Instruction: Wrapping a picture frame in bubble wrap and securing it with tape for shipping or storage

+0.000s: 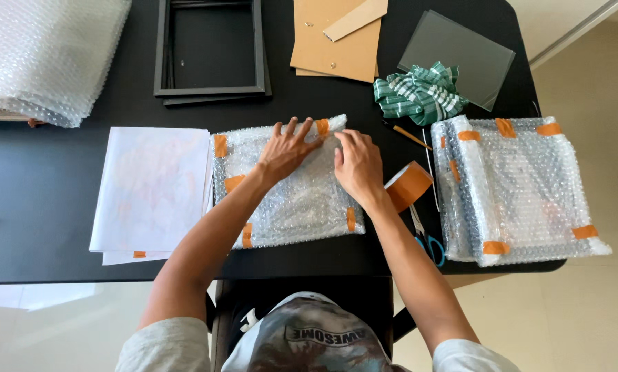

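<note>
Two hands lie flat on the bubble-wrapped parcel [288,186] at the centre of the frame, holding nothing in a grip. The left hand [287,150] spreads its fingers [292,127] wide over the upper middle of the parcel, tips toward the orange tape strip [322,127] at the top edge. The right hand [358,164] presses down just beside it, fingers together and slightly bent, tips on the wrap right of that strip. The parcel lies directly under both palms, its long axis running left to right across the black table [40,200]; the taped top edge sits just beyond the fingertips, and the left hand is the nearer to the strip.

Touching the right wrist, an orange tape roll [407,184] stands on edge, with blue-handled scissors [427,242] below it. Farther right lies a second wrapped parcel [519,189]. White paper sheets [154,189] lie left of centre. Along the top sit a black frame [211,48], brown cardboard [336,38], a glass pane [460,52], a green striped cloth [419,93] and, upper left, a bubble wrap stack [43,55].
</note>
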